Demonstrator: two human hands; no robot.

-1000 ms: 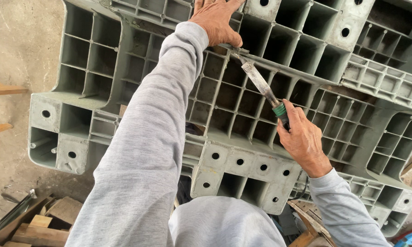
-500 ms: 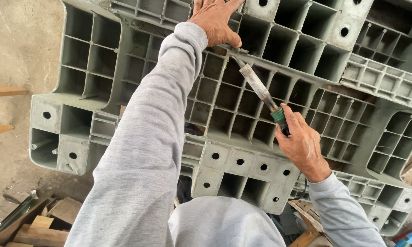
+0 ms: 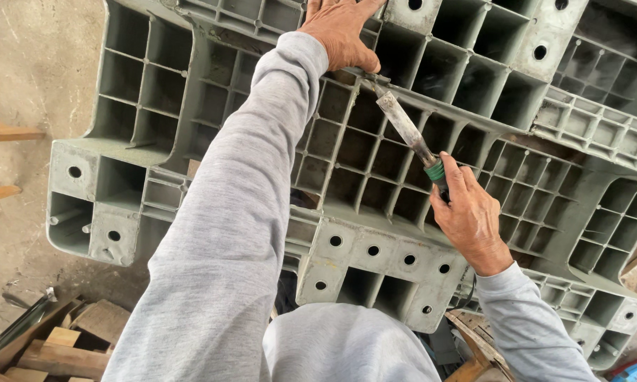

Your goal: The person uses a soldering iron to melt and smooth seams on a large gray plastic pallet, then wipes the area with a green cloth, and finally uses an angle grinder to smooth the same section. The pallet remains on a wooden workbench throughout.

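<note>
A grey-green plastic pallet (image 3: 156, 120) lies upside down in front of me, its ribbed grid of cells facing up. My left hand (image 3: 341, 32) reaches far across it and presses flat on a rib near the far edge. My right hand (image 3: 469, 216) grips the green-and-black handle of a chisel (image 3: 403, 126). The flat metal blade points up and left. Its tip sits against the rib right under my left hand's fingers. Both arms wear grey sleeves.
Scrap wood pieces (image 3: 57, 343) lie on the concrete floor at lower left. Wooden slats (image 3: 7, 134) poke in from the left edge. More wood and a red-and-blue object (image 3: 633, 369) sit at lower right.
My right hand has shifted slightly left and up with the chisel, driving the blade further toward the rib under my left hand. My left hand has stayed put.
</note>
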